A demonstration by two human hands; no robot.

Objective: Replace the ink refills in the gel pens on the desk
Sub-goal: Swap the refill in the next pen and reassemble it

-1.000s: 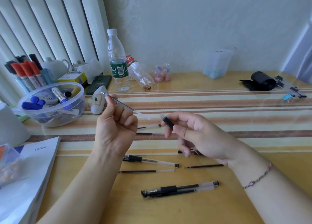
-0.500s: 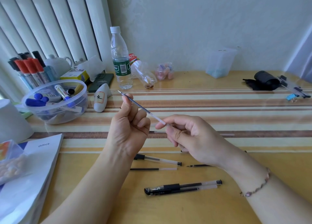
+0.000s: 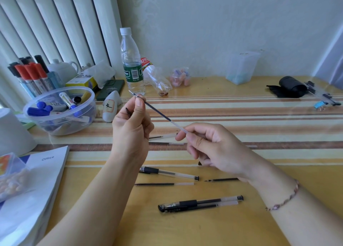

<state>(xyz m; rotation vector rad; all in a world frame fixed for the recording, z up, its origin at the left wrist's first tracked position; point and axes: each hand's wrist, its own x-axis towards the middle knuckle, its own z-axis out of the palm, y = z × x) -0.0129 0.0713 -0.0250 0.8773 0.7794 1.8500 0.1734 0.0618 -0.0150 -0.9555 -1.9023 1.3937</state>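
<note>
Two hands hold one refill [image 3: 159,114] above the desk [image 3: 241,218]: the left hand [image 3: 131,132] pinches its tip end, the right hand [image 3: 209,145] its clear end. A booklet [image 3: 37,186] reads "Office".

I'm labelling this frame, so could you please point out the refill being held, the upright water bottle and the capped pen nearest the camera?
Refill [image 3: 159,113]: head view, dark ink-filled middle.
Water bottle [image 3: 132,63]: head view, clear body above the label.
Capped pen [image 3: 187,203]: head view, black grip.
</note>
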